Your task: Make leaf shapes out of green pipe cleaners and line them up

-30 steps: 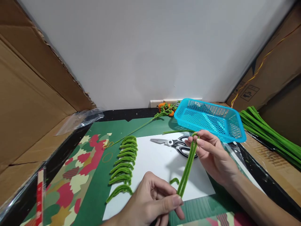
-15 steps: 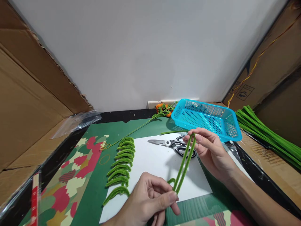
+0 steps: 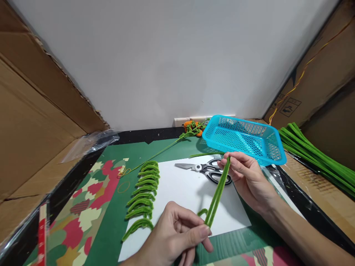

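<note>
we have the left hand (image 3: 183,233) and the right hand (image 3: 251,181) clamped on opposite ends of a doubled green strip (image 3: 220,184), slanting above the white paper (image 3: 177,192), probably so its two strands lie straight and close. the scissors (image 3: 203,168) lie near the right hand, we suppose for easy reach. we count one pair of scissors, one blue basket (image 3: 273,157), one loose curl (image 3: 202,212), and roughly ten bent pieces (image 3: 144,189) rowed along the paper's left edge, too crowded at the far end to number surely.

No words can be read; a square printed sign (image 3: 290,107), unclear, marks the right-hand cardboard box (image 3: 318,87).
</note>
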`<state>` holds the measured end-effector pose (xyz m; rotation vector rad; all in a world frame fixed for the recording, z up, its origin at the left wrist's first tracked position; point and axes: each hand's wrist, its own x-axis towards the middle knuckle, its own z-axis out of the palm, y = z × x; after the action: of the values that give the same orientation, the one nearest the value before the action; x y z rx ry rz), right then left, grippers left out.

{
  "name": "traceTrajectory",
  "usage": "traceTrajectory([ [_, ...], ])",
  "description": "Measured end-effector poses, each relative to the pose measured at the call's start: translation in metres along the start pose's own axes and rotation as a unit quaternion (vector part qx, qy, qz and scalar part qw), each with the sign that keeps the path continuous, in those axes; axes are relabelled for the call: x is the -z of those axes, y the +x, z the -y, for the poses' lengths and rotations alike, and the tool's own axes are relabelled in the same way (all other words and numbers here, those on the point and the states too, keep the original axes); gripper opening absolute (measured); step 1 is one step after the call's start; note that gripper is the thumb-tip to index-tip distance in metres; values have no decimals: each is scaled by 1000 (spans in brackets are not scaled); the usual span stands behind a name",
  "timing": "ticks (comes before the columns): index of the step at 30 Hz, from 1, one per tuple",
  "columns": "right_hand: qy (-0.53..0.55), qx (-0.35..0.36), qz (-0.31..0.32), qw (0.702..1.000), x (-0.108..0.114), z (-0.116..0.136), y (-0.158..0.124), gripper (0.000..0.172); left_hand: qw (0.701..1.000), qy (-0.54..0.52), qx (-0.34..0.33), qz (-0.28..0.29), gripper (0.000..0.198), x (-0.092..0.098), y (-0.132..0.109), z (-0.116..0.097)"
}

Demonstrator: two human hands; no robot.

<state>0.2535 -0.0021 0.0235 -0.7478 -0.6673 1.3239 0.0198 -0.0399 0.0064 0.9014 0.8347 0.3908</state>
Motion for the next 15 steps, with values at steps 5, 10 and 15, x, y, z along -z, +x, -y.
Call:
traceTrajectory([
  [5,-7,3,-14,1000,-1,0,1,22,1000,19,12,-11,52,-3,-2,-4],
  [10,1,7,-13,1000,-2,-1,0,21,999,32,12,-3,54,-3,-1,-4],
  [15,-9,17,-23,1000,-2,-3,0,20,999,40,24,-14,52,-6,-3,-11],
])
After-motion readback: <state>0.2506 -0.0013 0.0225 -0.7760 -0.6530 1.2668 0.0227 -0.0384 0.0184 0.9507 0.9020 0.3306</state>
